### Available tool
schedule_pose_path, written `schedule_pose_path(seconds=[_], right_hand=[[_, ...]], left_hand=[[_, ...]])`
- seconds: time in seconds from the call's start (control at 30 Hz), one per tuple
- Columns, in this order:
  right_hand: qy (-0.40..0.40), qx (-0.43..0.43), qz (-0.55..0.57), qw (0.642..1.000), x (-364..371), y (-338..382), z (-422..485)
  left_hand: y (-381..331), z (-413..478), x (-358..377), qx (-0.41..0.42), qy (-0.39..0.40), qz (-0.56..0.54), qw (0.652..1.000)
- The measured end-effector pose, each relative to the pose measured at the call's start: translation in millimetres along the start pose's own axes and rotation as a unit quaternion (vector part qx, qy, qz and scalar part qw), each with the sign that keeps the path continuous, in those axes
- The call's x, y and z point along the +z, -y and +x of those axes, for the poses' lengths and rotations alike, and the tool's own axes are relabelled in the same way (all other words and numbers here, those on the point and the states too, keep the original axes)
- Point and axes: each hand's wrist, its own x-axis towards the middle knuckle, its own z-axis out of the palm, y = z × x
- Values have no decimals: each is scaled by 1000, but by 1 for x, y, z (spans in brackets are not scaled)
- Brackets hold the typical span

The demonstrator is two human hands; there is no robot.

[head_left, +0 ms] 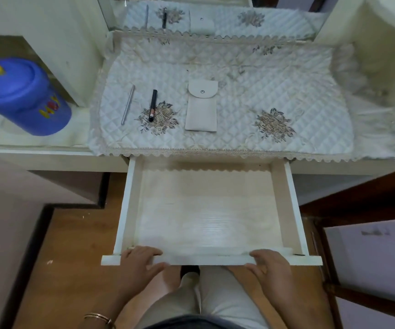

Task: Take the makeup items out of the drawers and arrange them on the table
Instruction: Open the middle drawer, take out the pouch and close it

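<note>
- The worktop (49, 160) looks like cream painted board, smooth.
- A quilted cloth cover (227, 74) with a satin sheen, lace edging and stitched flowers lies over it.
- The drawer (206, 217) has a pale wood-grain lining, matt.
- The pouch (201, 108) looks like matt cloth with a metal snap.
- The silver stick (128, 105) looks like brushed metal.
- The black pen (153, 105) is glossy plastic.
- The blue jar (23, 96) is shiny plastic.
- The floor (73, 257) is smooth wood.

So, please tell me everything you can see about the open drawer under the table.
The drawer is pulled far out from under the table's front edge. It looks like white painted wood, with a pale, faintly wood-grained bottom, two side walls and a flat front panel wider than the box. Nothing shows inside it. The left hand and the right hand both grip the front panel, fingers over its top edge. Below it lies a brown floor.
</note>
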Motion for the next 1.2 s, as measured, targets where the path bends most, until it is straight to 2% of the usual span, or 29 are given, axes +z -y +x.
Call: schedule_pose_path(seconds=[0.1, 0.23, 0.47, 0.53, 0.63, 0.8, 1.03, 1.2], right_hand=[[3, 14, 1, 1000, -5, 6, 19], [-21, -8, -4, 1000, -11, 13, 59], [-28, -10, 17, 999, -25, 26, 143], [-56, -5, -23, 998, -30, 32, 164], [-113, -28, -141, 983, -37, 45, 190], [-159, -69, -193, 966, -45, 54, 226], [-153, -71, -163, 972, -44, 55, 248], [-139, -82, -151, 975, -44, 53, 249]], left_hand=[[-4, 16, -9, 9, -18, -2, 1000], [-14, 47, -26, 34, -55, 50, 997], [-32, 116, -54, 54, -176, 103, 978], [-43, 132, -62, 35, -200, 105, 974], [-56, 150, -72, -2, -233, 115, 966], [-64, 181, -84, -9, -244, 150, 958], [-79, 202, -92, -73, -258, 95, 959], [-82, 200, -91, -64, -273, 101, 955]])
